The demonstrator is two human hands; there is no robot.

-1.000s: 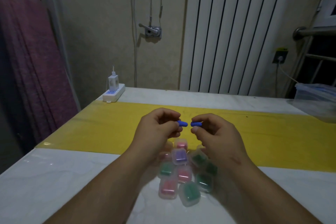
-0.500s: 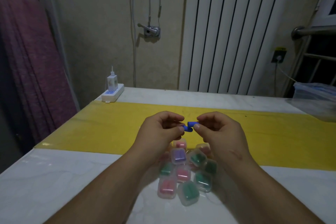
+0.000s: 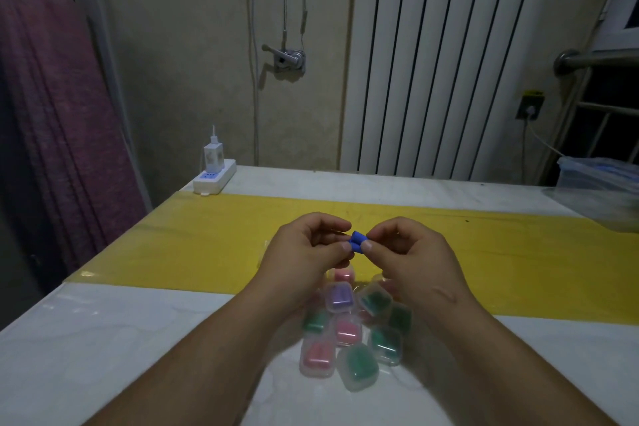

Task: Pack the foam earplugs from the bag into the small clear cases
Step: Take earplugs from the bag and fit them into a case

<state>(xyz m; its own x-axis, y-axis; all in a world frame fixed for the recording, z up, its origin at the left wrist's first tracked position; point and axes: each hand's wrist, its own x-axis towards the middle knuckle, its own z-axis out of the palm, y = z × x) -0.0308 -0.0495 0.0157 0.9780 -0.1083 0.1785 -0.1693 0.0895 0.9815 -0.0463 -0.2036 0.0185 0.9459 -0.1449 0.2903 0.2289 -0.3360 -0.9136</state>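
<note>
Pairing two blue foam earplugs: apart a second earlier, they touched here, one pinched in the fingers of the left hand, one in the right hand, above the filled clear cases; probably ready for casing.

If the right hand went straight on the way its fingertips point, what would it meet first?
Probably the left hand: the right hand points across at it, and between their fingertips are only the blue earplugs that both hands pinch.
</note>
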